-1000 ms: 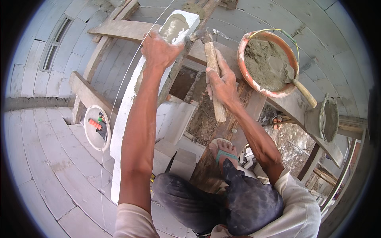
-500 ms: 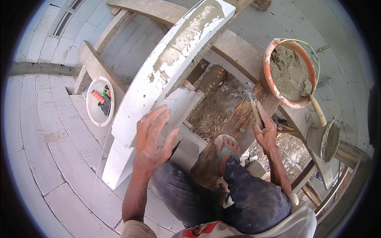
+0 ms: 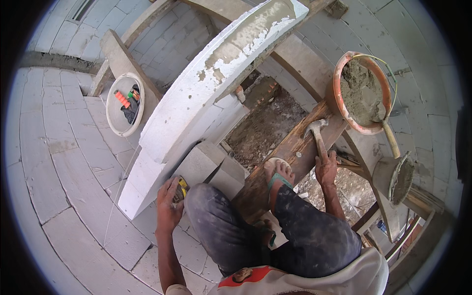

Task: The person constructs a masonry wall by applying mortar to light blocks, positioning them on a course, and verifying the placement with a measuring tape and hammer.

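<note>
My left hand is beside my bent knee, its fingers and thumb closed round a yellow and black tape measure. Right above it runs the pale block wall, with a band of grey mortar spread along its far top. My right hand grips a hammer by the handle. The hammer's head is at the surface of the worn wooden plank, close to my sandalled foot.
An orange bucket of mortar with a trowel stands at the right, a second mortar bucket nearer. At the left a white tub holds small tools. Grey blocks sit by my knee. Rubble ground shows below the plank.
My left hand has dropped from above the wall to beside my knee and closed on the tape measure. My right hand has lowered the hammer toward the plank. The view has shifted slightly.
</note>
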`<state>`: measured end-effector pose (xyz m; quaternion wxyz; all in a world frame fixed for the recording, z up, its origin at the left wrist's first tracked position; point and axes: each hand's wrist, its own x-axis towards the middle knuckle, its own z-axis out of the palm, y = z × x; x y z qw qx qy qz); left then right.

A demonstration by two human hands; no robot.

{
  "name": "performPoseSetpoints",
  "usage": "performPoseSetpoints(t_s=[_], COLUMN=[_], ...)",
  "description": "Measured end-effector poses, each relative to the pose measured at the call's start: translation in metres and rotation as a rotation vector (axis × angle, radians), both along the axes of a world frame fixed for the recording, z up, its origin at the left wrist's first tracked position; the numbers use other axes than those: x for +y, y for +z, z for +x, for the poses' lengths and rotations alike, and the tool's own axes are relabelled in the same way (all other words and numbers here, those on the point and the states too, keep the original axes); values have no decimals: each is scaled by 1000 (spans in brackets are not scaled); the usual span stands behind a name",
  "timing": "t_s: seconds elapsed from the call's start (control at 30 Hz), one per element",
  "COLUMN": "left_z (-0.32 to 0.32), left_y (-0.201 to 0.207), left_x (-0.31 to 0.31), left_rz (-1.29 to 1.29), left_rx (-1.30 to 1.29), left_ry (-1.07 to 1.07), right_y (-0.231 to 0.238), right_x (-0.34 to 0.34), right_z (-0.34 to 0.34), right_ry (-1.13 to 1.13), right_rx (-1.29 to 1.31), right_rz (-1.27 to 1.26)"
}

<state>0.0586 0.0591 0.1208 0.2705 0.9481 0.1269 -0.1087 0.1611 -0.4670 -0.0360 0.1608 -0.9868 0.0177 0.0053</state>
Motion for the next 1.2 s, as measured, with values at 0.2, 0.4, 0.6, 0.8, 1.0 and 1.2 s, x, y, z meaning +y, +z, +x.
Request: performPoseSetpoints(t_s=[0.2, 0.4, 0.6, 0.8, 1.0, 1.2], left_z=[0, -13, -20, 30, 53, 100], left_y=[-20, -15, 79, 104, 99, 128], left_x=[0, 3, -16, -72, -95, -103], left_rz=[205, 4, -336, -586, -637, -379], left_rx=[76, -15, -136, 26, 150, 100], left_ry=[-192, 87, 234, 31, 44, -291], right_y=[-3, 12, 116, 166, 157, 161], right_x=[4, -2, 90, 198, 216, 208], right_z=[-6, 0, 64, 72, 69, 79], right_ry=[2, 5, 232, 765, 952, 642], right_rx=[62, 128, 281, 508, 529, 1120], right_rz=[50, 74, 845, 1312, 1290, 1440])
